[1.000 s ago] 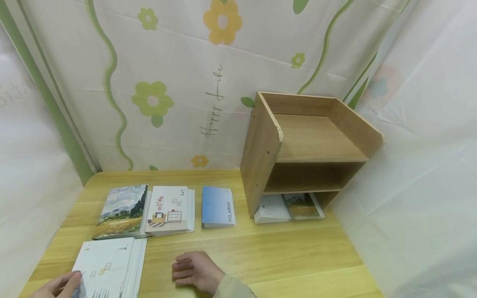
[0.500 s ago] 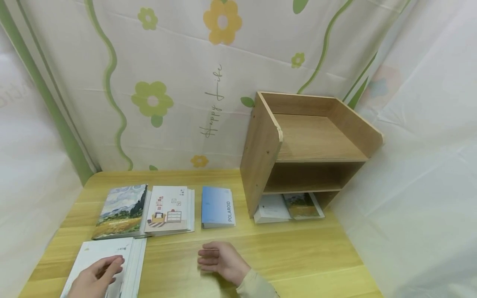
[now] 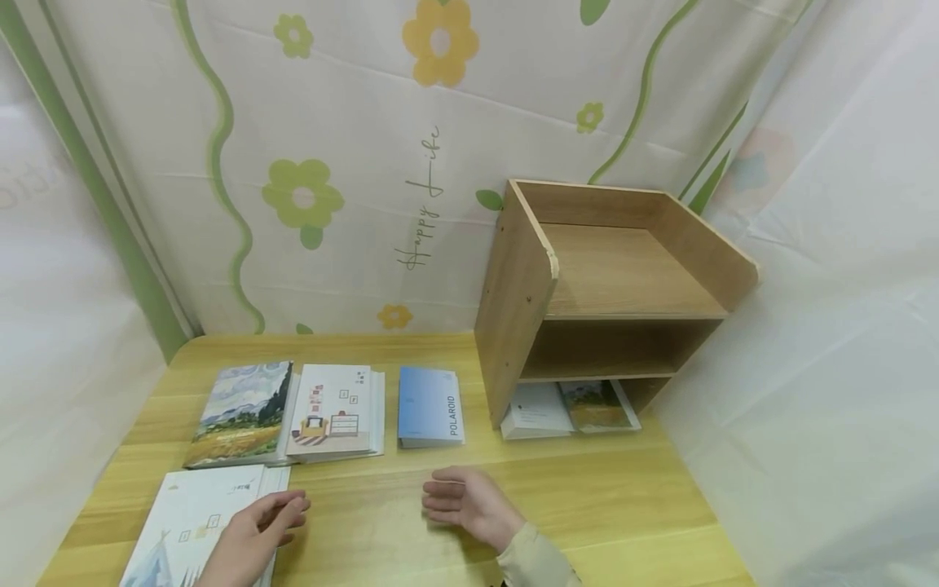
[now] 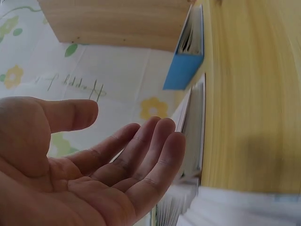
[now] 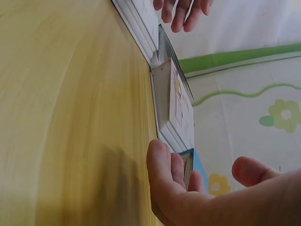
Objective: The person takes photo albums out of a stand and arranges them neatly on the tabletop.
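My left hand (image 3: 257,534) hovers over the right edge of a white photo album with a tent drawing (image 3: 179,514), at the front left of the table. Its fingers are loosely bent, and in the left wrist view the palm (image 4: 84,193) holds nothing. To the right, my right hand (image 3: 473,507) is over the bare tabletop, fingers relaxed and thumb apart. Beyond the hands lie an album with a landscape painting cover (image 3: 242,412), a white album with an armchair drawing (image 3: 330,416) and a small blue album marked POLAROID (image 3: 429,408).
A wooden shelf unit (image 3: 513,310) stands at the back right of the table (image 3: 587,505). Its lowest compartment holds a white album (image 3: 539,410) and a dark landscape album (image 3: 597,405). A flowered curtain (image 3: 367,163) hangs behind and along the sides.
My left hand has moved right and up from the lower left, across the tent album. My right hand has shifted right. The albums stay where they were.
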The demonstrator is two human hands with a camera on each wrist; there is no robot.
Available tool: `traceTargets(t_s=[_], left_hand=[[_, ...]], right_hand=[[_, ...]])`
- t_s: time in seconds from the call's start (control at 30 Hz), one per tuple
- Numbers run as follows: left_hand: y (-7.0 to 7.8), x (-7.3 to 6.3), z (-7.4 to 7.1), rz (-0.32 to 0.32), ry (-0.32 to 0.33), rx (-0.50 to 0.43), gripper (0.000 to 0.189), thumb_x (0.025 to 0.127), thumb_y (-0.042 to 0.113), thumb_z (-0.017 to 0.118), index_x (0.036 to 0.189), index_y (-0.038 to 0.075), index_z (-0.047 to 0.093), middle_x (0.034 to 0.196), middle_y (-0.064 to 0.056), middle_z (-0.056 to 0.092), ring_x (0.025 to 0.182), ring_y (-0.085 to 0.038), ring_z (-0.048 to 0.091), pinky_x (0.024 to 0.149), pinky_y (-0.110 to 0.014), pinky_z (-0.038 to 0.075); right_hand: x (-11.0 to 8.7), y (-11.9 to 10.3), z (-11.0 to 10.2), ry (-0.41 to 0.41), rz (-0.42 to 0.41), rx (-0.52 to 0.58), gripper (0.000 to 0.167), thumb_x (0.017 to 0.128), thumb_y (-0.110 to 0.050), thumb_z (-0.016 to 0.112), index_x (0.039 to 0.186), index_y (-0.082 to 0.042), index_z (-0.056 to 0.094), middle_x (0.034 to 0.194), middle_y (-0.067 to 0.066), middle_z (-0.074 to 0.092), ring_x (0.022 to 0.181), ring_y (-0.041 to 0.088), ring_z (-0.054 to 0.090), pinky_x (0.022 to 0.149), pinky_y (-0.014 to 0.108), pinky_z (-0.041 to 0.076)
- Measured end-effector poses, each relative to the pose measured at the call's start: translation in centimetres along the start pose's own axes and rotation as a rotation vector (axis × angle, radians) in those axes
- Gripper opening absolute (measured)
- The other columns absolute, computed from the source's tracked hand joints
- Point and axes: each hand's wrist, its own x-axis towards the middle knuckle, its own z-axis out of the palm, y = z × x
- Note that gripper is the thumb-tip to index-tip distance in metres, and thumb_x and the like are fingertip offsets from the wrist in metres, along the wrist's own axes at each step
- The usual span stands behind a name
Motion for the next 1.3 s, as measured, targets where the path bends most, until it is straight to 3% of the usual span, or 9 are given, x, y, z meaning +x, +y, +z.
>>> traceTargets(t_s=[0.27,0.5,0.83,1.1,1.3], left_hand=[[0.7,0.4,2.9,0.056,-0.029,-0.048,0.037,0.103,0.018,0.053,0.125,-0.011,0.058,0.110,-0.019,0.068,0.095,-0.032,0.066,0.077,-0.042,0.058],[1.3,0.9,4.6,0.123,-0.110,-0.097,0.049,0.102,0.027,0.056,0.128,-0.014,0.053,0.113,-0.023,0.066,0.098,-0.035,0.066,0.079,-0.043,0.058],[2.1,2.0,6.9,0.217,-0.226,-0.176,0.054,0.100,0.027,0.060,0.130,-0.017,0.049,0.120,-0.027,0.062,0.103,-0.038,0.064,0.083,-0.045,0.056],[3.1,2.4,9.4,0.246,-0.261,-0.181,0.066,0.098,0.035,0.062,0.132,-0.019,0.044,0.123,-0.031,0.058,0.102,-0.036,0.065,0.083,-0.044,0.056],[4.0,2.7,11.5,0.239,-0.284,-0.199,0.069,0.098,0.036,0.061,0.136,-0.018,0.039,0.123,-0.032,0.057,0.105,-0.042,0.062,0.085,-0.047,0.055]], right_hand=[[-0.4,-1.0,-2.2,0.020,0.011,0.000,0.049,0.098,-0.013,0.050,0.134,0.019,0.040,0.128,0.039,0.050,0.119,0.051,0.050,0.099,0.056,0.044],[-0.8,-1.8,-4.4,0.002,-0.011,-0.025,0.051,0.100,-0.013,0.048,0.137,0.019,0.036,0.132,0.042,0.044,0.122,0.053,0.046,0.102,0.057,0.041],[-1.7,-3.4,-7.9,-0.025,-0.059,-0.125,0.052,0.104,-0.017,0.041,0.140,0.019,0.031,0.135,0.042,0.041,0.124,0.053,0.044,0.103,0.056,0.040],[-2.0,-4.6,-10.4,-0.024,-0.043,-0.135,0.053,0.106,-0.018,0.034,0.143,0.020,0.024,0.139,0.044,0.035,0.127,0.054,0.041,0.105,0.056,0.038],[-2.2,-5.3,-12.6,-0.048,-0.022,-0.106,0.057,0.108,-0.021,0.031,0.145,0.019,0.015,0.142,0.045,0.028,0.129,0.054,0.037,0.108,0.057,0.034]])
